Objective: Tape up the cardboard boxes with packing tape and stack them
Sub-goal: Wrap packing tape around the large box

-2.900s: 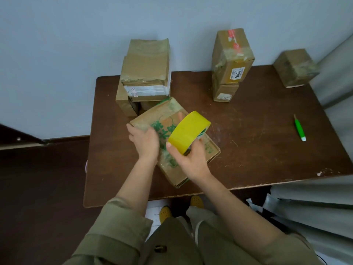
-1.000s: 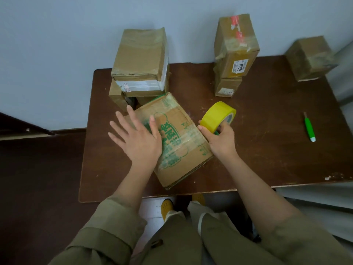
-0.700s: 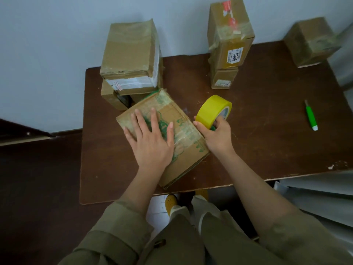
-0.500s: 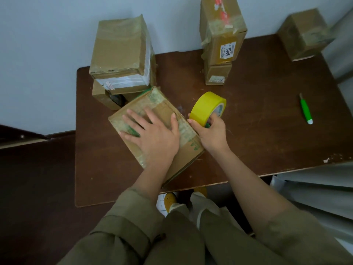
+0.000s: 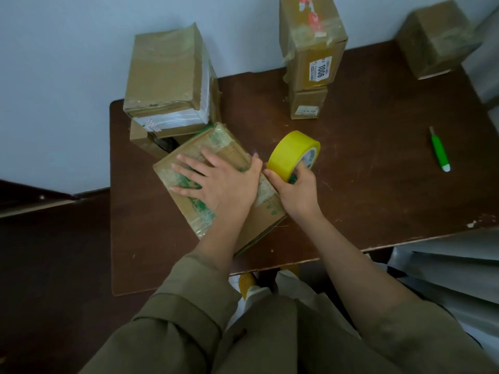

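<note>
A flat cardboard box with green print (image 5: 189, 155) lies tilted on the brown table (image 5: 378, 163), near its front left. My left hand (image 5: 216, 182) presses flat on the box top, fingers spread. My right hand (image 5: 297, 190) grips a yellow roll of packing tape (image 5: 291, 155) standing on edge at the box's right side. A stack of taped boxes (image 5: 167, 74) stands just behind the printed box. Another stack of two boxes (image 5: 313, 44) stands at the back middle.
A single small box (image 5: 434, 39) sits at the table's back right corner. A green utility knife (image 5: 440, 151) lies on the right side of the table. A pale wall runs behind. Grey sheets (image 5: 445, 265) lean at the right, below the table edge.
My right hand carried the tape roll from above the box to its right edge. My left hand lifted, then pressed flat on the box top and slid rightwards towards the roll.
</note>
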Available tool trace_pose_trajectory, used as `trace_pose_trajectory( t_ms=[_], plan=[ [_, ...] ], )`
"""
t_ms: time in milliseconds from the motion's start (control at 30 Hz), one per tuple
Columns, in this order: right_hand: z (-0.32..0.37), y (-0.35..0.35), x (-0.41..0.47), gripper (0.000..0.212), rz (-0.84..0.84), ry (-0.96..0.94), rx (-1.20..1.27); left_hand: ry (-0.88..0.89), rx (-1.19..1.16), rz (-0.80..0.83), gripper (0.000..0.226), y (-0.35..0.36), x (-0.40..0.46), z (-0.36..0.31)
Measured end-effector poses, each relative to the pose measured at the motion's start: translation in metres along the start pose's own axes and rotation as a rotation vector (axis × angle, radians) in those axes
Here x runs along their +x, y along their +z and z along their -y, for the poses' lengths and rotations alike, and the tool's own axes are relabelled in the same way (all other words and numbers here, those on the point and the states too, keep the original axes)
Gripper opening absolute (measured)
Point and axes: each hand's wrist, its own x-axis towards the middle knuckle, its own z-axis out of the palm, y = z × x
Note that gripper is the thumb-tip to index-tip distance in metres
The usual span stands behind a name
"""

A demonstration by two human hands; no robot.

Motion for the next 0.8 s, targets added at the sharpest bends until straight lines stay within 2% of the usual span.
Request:
trace_pose_trajectory(
  t_ms=[67, 167, 233, 333, 367, 467, 567, 633, 733, 800],
  plan=[
    [0.002, 0.001, -0.001, 0.031, 0.062, 0.097, 0.118, 0.001, -0.022, 0.006, 0.115, -0.003, 0.003, -0.001],
    [0.004, -0.004, -0.005, 0.069, 0.119, 0.171, 0.272, 0.002, -0.058, 0.019, 0.112, -0.007, 0.003, -0.001],
    [0.006, -0.010, -0.007, 0.069, 0.132, 0.209, 0.353, 0.015, -0.078, 0.026, 0.109, -0.010, 0.000, 0.003],
    [0.024, -0.012, -0.012, 0.051, 0.088, 0.242, 0.364, -0.001, -0.148, 0.017, 0.103, -0.017, 0.000, 0.010],
    [0.030, -0.011, -0.013, 0.051, 0.086, 0.223, 0.374, -0.018, -0.176, 0.014, 0.102, -0.020, 0.001, 0.013],
    [0.052, -0.005, -0.016, 0.074, 0.156, 0.098, 0.372, -0.087, -0.312, 0.003, 0.100, -0.030, 0.004, 0.021],
    [0.079, -0.007, -0.021, 0.061, 0.186, -0.028, 0.333, -0.073, -0.565, 0.015, 0.098, -0.037, 0.004, 0.029],
    [0.100, -0.009, -0.027, 0.052, 0.239, -0.091, 0.284, -0.060, -0.760, 0.087, 0.098, -0.038, 0.002, 0.034],
    [0.113, -0.004, -0.041, 0.030, 0.313, -0.139, 0.128, -0.130, -0.981, 0.257, 0.088, -0.031, -0.005, 0.049],
    [0.108, 0.000, -0.048, 0.021, 0.317, -0.138, 0.040, -0.186, -1.057, 0.264, 0.083, -0.028, -0.011, 0.053]
  ],
)
